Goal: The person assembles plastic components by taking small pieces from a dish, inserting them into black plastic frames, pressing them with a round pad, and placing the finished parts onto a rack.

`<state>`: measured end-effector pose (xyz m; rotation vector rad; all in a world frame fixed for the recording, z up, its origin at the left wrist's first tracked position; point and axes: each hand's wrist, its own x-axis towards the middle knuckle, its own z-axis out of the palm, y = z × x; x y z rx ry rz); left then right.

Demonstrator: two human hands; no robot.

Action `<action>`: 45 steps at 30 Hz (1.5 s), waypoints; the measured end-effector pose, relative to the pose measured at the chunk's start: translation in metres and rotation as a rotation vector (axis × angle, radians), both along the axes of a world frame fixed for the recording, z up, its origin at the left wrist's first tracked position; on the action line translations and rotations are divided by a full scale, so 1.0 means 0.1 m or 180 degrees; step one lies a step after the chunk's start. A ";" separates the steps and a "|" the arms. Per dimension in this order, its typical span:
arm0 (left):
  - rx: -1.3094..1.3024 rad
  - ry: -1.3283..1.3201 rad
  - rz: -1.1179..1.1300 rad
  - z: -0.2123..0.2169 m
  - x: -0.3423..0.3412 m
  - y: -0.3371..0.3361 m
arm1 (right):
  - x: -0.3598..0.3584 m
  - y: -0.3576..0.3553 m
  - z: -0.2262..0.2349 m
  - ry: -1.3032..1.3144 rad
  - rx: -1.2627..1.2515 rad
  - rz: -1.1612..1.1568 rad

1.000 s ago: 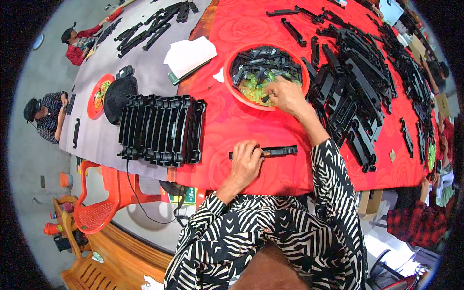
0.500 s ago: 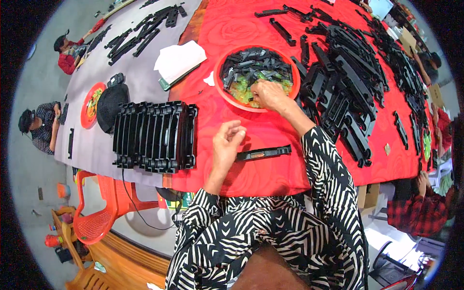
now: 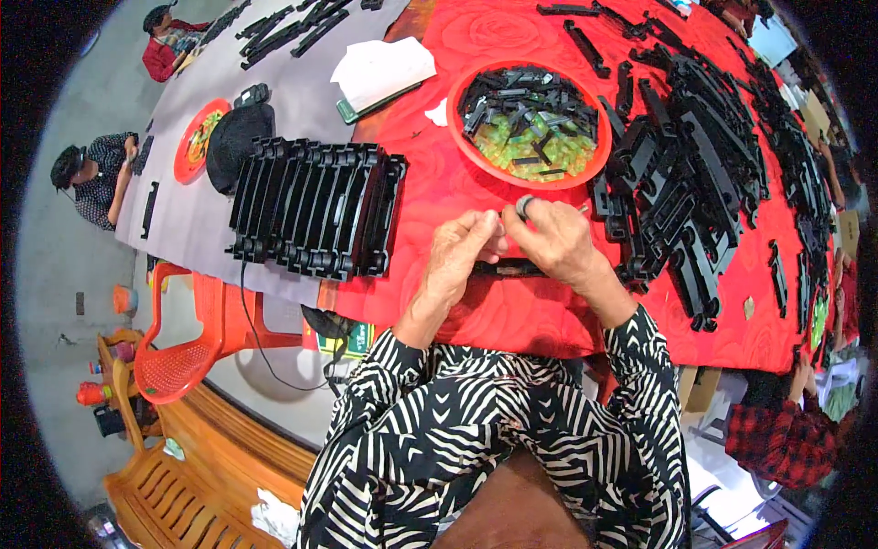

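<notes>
Right hand [image 3: 558, 240] moved beside left hand [image 3: 464, 247]; green package [image 3: 360, 339] lettering illegible.

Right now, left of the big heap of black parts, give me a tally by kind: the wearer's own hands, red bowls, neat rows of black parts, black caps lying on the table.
Left hand and right hand: 2
Larger red bowl and smaller red bowl: 2
Neat row of black parts: 1
Black cap: 1
Total: 6

Smooth plastic bowl [image 3: 604, 137], red cloth [image 3: 434, 165], glossy wooden bench [image 3: 229, 439]
</notes>
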<state>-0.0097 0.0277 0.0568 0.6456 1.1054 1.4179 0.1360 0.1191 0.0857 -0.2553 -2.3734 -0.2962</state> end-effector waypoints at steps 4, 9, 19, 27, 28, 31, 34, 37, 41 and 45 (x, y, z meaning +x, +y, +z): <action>-0.0076 -0.0303 -0.0321 0.00 0.03 -0.08 | 0.08 -0.13 -0.08 0.0086 0.0014 0.0186; -0.0210 -0.0456 -0.0289 0.00 0.03 -0.10 | 0.24 -0.18 -0.08 0.0226 -0.0395 0.0011; -0.0409 -0.1307 -0.0719 -0.09 -0.04 -0.24 | 0.33 -0.24 -0.12 0.0094 -0.1295 0.0373; 0.0356 0.1166 0.0046 -0.01 0.13 -0.34 | 0.31 -0.31 -0.16 0.0772 -0.3845 0.0102; 0.0353 0.1154 0.0034 -0.03 0.15 -0.33 | 0.31 -0.34 -0.20 0.0769 -0.3848 0.0084; 0.0650 0.1452 0.0225 -0.13 0.20 -0.31 | 0.31 -0.43 -0.35 0.1424 -0.5124 -0.0275; 0.0276 0.0991 0.0051 -0.21 0.21 -0.31 | 0.32 -0.49 -0.37 0.1606 -0.5203 -0.0369; 0.0167 0.0969 0.0119 -0.28 0.20 -0.30 | 0.34 -0.53 -0.32 0.1367 -0.5465 -0.0596; 0.0977 0.3946 0.0544 -0.16 0.06 -0.30 | 0.36 -0.40 -0.39 0.1115 -0.4953 -0.0931; 0.1367 0.4576 0.0378 -0.31 -0.12 -0.42 | 0.39 -0.33 -0.56 0.0481 -0.4625 -0.1452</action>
